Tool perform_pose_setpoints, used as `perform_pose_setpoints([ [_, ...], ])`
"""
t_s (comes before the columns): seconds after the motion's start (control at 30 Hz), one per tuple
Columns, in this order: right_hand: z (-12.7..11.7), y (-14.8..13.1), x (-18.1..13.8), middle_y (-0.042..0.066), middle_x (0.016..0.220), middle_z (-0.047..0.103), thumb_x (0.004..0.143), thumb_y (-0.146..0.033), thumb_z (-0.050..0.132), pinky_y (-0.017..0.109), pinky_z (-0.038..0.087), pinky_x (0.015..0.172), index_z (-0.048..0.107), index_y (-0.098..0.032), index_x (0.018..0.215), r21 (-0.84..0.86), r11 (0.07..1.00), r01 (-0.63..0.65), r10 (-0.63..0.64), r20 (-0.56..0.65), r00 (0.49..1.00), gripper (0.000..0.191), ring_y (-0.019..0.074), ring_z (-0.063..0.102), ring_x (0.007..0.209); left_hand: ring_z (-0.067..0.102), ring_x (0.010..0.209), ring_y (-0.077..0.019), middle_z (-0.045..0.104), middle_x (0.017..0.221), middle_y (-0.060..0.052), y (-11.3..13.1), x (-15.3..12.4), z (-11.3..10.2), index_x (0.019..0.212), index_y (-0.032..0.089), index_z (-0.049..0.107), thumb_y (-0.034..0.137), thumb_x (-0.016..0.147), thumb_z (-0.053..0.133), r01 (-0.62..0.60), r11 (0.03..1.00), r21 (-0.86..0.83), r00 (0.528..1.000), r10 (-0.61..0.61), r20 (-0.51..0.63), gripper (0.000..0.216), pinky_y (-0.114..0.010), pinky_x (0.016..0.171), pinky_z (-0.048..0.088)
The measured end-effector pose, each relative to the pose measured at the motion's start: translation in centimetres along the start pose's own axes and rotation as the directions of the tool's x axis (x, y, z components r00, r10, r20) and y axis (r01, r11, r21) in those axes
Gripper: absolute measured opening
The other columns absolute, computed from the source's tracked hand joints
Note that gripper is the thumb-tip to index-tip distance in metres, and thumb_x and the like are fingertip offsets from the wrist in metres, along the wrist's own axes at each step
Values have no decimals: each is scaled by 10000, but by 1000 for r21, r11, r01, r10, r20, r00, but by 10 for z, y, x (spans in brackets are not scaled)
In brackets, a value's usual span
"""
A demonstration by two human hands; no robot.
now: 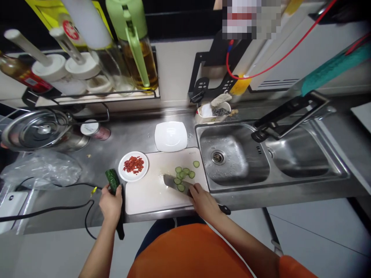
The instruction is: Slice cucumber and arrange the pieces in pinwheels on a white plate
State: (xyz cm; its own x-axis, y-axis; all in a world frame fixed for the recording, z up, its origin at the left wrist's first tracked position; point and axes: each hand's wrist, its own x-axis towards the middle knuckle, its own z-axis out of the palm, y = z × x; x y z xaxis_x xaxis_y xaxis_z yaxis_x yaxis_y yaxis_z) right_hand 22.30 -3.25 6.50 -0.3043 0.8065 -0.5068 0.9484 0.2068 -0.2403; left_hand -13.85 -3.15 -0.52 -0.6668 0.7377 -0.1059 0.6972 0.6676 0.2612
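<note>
My left hand (111, 204) is closed around a dark green cucumber piece (112, 180), held just left of the white cutting board (150, 193). My right hand (203, 200) grips a knife (176, 184) whose blade lies on the board among several cucumber slices (184, 172). A small white plate of chopped red chilli (133, 166) sits at the board's upper left corner. An empty square white plate (171, 136) stands behind the board.
A steel double sink (240, 162) with a black faucet (286, 114) lies right of the board. A pot with a lid (40, 131), a plastic bag (40, 170) and black cables (58, 208) are on the left. Bottles fill a rack (87, 92) behind.
</note>
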Motion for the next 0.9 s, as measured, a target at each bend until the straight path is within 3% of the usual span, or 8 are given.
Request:
perform_pose_setpoints([
  [0.1, 3, 8, -1, 95, 1081, 511, 879, -138, 434, 267, 393, 687, 513, -186, 1095, -45, 998, 31, -35, -82, 996, 235, 164, 570, 804, 612, 916, -300, 646, 964, -130, -1, 0, -2, 1217, 132, 491, 455, 807, 526, -39, 999, -7, 999, 39, 9, 523, -439, 841, 460],
  [0.17, 5, 14, 1, 95, 1067, 510, 877, -138, 440, 276, 393, 690, 508, -184, 1101, -77, 996, 36, -45, -117, 992, 239, 166, 559, 796, 557, 1032, -328, 611, 1036, -168, 4, -4, -6, 1201, 100, 498, 452, 804, 536, -128, 992, 12, 988, 129, -81, 532, -489, 913, 413],
  [0.27, 8, 20, 6, 99, 1052, 512, 874, -126, 442, 276, 389, 684, 504, -177, 1108, -119, 993, 25, -42, -145, 989, 248, 163, 542, 787, 475, 1134, -338, 565, 1109, -190, 35, -27, -8, 1162, 100, 522, 436, 812, 556, -402, 915, -27, 903, 391, -178, 487, -540, 985, 338],
  [0.37, 9, 23, 11, 100, 1031, 519, 875, -94, 422, 272, 378, 680, 503, -169, 1121, -163, 986, 24, -50, -154, 987, 269, 160, 531, 783, 524, 1053, -267, 590, 1085, -111, 90, -66, 4, 1135, 199, 536, 393, 831, 573, -706, 638, -308, 678, 734, -33, 362, -463, 937, 407],
  [0.43, 8, 23, 13, 97, 1014, 524, 886, -87, 405, 272, 372, 682, 506, -170, 1124, -177, 983, 42, -70, -152, 986, 271, 158, 528, 777, 522, 1049, -254, 585, 1097, -93, 127, -90, 17, 1150, 228, 533, 399, 800, 626, -760, 474, -445, 503, 862, 60, 400, -435, 903, 431],
  [0.47, 8, 23, 14, 96, 1005, 526, 895, -91, 397, 275, 371, 686, 507, -171, 1126, -180, 982, 57, -85, -150, 985, 269, 159, 528, 777, 524, 1036, -249, 582, 1088, -91, 142, -99, 25, 1142, 228, 544, 399, 786, 645, -762, 440, -475, 456, 885, 89, 408, -425, 883, 440],
  [0.67, 3, 26, 13, 102, 955, 537, 911, -102, 379, 292, 375, 695, 519, -153, 1125, -175, 983, 61, -83, -120, 989, 261, 182, 533, 796, 533, 942, -226, 574, 967, -73, 177, -100, 60, 976, 204, 627, 365, 777, 661, -746, 409, -525, 394, 907, 147, 258, -402, 836, 452],
  [0.9, 0, 36, -10, 97, 971, 537, 891, -84, 379, 290, 372, 681, 549, -176, 1018, -119, 993, -3, -8, -89, 996, 231, 183, 541, 780, 512, 1003, -224, 565, 1003, -83, 188, -78, 82, 1010, 173, 614, 285, 813, 616, -751, 411, -517, 413, 903, 118, 226, -387, 867, 464],
])
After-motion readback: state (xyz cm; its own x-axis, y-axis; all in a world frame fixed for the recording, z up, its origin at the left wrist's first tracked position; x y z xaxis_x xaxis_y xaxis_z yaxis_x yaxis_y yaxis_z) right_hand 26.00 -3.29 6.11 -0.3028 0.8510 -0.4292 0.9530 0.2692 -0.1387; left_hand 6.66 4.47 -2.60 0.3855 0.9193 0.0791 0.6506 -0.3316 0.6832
